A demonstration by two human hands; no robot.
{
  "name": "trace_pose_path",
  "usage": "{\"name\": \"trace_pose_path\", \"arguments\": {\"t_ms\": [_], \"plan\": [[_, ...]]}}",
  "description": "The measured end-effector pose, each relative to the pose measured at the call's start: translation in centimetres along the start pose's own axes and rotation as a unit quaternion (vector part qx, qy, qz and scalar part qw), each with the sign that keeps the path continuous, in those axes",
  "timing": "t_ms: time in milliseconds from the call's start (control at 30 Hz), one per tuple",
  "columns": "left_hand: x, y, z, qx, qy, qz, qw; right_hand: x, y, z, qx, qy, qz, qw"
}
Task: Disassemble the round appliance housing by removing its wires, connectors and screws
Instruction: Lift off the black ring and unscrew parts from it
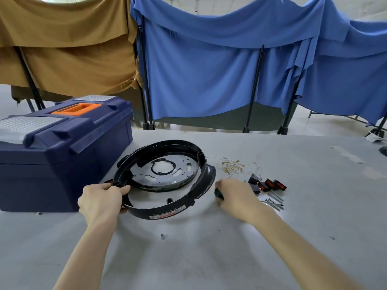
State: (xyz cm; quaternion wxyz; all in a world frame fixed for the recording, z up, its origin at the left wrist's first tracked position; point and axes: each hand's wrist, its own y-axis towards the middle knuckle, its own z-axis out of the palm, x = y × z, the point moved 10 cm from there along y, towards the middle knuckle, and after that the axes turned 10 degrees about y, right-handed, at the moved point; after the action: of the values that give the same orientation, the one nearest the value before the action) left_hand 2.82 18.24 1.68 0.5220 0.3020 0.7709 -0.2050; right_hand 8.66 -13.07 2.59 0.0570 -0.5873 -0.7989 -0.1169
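The round black appliance housing (167, 181) lies on the grey table, its ring tilted up, with a perforated metal plate (167, 170) inside. My left hand (102, 198) grips the housing's left rim. My right hand (234, 195), blurred, holds a dark green tool handle (218, 194) just right of the housing. Loose wires with brass connectors (230, 165) lie to the right. Beyond them sit black and red switches (268, 184) and several loose screws (274, 200).
A dark blue toolbox (62, 147) with an orange handle stands at the left, close to the housing. A small metal piece (162, 236) lies on the table in front. Brown and blue cloths hang on stands behind the table (209, 248).
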Motion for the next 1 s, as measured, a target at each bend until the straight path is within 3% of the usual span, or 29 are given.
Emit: {"name": "trace_pose_path", "arguments": {"t_ms": [233,367,533,800,1000], "plan": [[0.0,-0.2,0.1,-0.002,0.003,-0.001,1.000,-8.8,-1.3,-2.3,0.077,0.055,0.149,0.984],[-0.1,-0.4,0.2,0.001,0.003,-0.002,1.000,-10.6,-1.5,-1.9,0.086,0.091,0.175,0.977],[-0.3,-0.5,0.3,-0.001,0.003,0.007,1.000,-8.6,-1.4,-4.6,0.024,0.051,0.136,0.989],[0.1,-0.1,0.9,-0.008,-0.005,0.001,1.000,2.4,-3.1,-1.1,0.186,0.115,-0.005,0.976],[0.8,0.1,1.9,0.004,-0.044,-0.028,0.999,6.7,-3.8,0.2,0.169,0.107,-0.076,0.977]]}}
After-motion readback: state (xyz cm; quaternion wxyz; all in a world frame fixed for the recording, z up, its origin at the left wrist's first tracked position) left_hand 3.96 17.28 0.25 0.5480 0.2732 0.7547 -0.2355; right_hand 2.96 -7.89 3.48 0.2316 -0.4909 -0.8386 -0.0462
